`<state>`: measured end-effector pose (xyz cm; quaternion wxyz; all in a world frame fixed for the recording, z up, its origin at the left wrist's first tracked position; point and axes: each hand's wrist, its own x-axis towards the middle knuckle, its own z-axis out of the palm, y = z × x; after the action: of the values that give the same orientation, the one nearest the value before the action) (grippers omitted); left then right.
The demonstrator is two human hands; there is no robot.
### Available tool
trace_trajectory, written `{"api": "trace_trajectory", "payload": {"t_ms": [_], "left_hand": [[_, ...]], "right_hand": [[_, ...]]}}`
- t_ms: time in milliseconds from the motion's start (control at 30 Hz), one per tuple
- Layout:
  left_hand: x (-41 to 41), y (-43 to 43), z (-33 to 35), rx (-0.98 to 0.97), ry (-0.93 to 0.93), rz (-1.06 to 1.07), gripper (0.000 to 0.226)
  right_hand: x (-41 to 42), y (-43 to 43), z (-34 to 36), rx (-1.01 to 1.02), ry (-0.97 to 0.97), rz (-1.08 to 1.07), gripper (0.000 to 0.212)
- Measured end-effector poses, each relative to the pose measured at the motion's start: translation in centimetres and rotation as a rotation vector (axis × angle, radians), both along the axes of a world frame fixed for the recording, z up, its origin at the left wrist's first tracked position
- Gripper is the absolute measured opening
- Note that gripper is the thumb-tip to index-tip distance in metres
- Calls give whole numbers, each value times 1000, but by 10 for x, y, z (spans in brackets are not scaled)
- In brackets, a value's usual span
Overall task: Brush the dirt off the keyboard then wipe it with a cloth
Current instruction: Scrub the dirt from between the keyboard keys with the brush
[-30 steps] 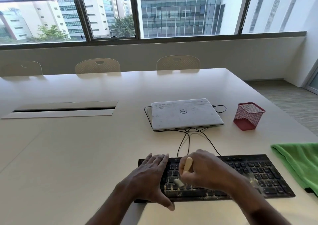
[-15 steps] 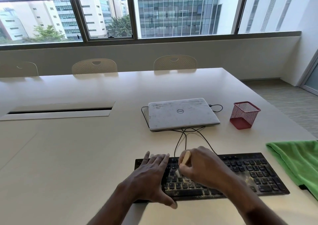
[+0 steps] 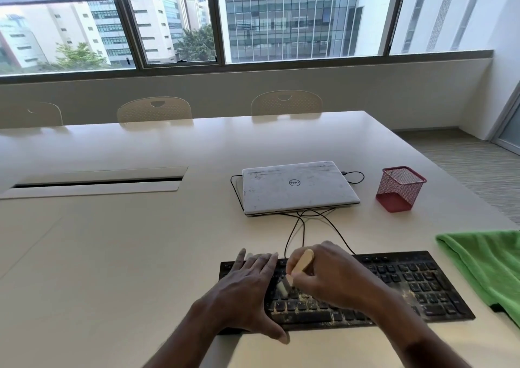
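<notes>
Bare left hand (image 3: 247,291), right hand (image 3: 334,277)

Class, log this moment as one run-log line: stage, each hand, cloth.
stage: brushing | left hand: flat on keyboard | right hand: grips brush, bristles on keys | green cloth: lies right of keyboard

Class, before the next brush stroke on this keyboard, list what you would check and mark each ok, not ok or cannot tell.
1. Brush held firmly: ok, the right hand grips its handle.
2. Bristles on the keys: ok, they meet the keyboard left of its middle.
3. Keyboard steadied: ok, the left hand lies flat on its left end.
4. Dirt cleared: not ok, crumbs lie among the lower and right keys.
5. Cloth ready for wiping: ok, it lies on the table to the keyboard's right.
6. Keys under the hands clean: cannot tell, hidden.
</notes>
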<state>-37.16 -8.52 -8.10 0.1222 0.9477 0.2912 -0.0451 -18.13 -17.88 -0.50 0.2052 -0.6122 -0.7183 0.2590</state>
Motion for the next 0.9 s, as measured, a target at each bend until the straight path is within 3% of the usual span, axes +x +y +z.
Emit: {"api": "trace_trajectory", "payload": {"t_ms": [433,633,800,900], "left_hand": [[6,0,2,8,2,-30,149],[11,-2,3,5,17,-40,148],[14,-3,5,1,26,-49,146],[13,-3,5,0,25,-49,146]], "right_hand": [[15,-6,6,-62,-114,81,10],[16,-4,3,76,-52,-110,10],[11,-9,-1,-33,-113,-56,10],[13,-8,2,13,-101,-101,13]]}}
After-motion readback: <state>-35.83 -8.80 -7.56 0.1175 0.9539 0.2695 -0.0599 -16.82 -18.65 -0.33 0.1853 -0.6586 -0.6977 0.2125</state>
